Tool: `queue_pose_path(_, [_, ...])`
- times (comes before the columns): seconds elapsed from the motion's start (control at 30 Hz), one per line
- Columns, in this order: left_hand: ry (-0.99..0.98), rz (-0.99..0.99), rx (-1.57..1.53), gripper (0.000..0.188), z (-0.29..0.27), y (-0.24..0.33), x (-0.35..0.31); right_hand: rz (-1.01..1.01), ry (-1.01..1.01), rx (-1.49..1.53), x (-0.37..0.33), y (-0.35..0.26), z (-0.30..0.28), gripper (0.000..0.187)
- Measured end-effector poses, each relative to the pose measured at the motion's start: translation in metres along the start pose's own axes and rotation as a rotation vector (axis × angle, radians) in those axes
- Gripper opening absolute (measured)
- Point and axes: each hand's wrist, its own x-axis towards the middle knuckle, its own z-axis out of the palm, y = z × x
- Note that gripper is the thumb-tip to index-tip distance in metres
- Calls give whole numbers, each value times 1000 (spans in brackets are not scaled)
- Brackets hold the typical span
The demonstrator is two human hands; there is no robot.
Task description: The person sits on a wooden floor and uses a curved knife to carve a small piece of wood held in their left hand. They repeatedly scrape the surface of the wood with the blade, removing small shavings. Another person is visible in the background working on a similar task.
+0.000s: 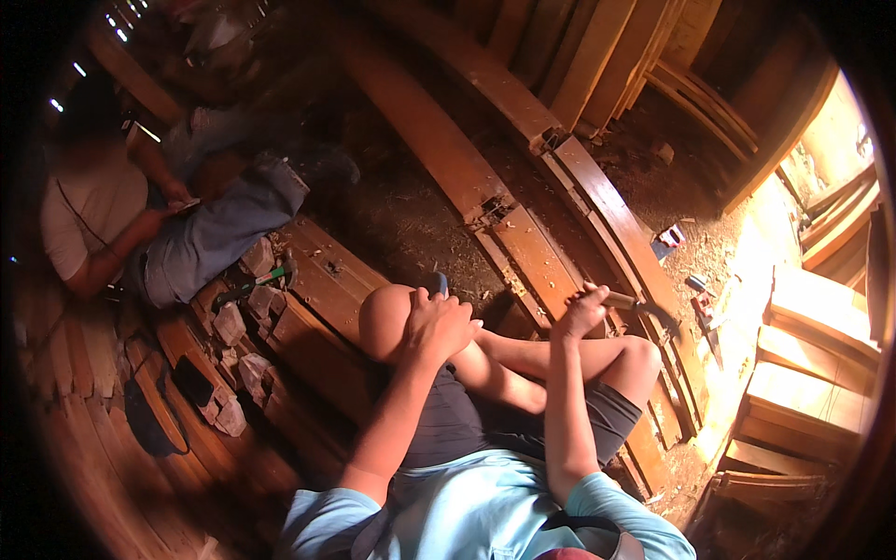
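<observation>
On my raised left knee rests my left hand (437,327), its fingers curled. A small blue-grey end of something (441,283) sticks up beyond those fingers; the rest is hidden, and its kind cannot be made out. My right hand (582,315) is wrapped round the wooden handle of a hammer (661,315), held above my right shin with the dark metal head pointing right. Beneath and beyond the hammer run two long brown wooden beams (537,252) (609,201), with rough notches cut where their pieces meet.
A person (103,205) in jeans sits at the left, holding a small object. A hammer with a green handle (271,276) lies among stone chunks (230,324) on planks. Wood stacks (803,401) stand at the right. Small blue items (667,241) lie on the floor, and a black sandal (149,411) lies left.
</observation>
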Motion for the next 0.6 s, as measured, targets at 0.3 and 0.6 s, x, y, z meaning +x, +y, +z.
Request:
queue_pose_path(0.3, [25,91,71,40,-7,9,3,459,-684,-232,-41,92,-3,29])
queue_pose_path(0.6, [78,178,54,39,-14,38,20,-560,-105,-487,48,122,-11,35])
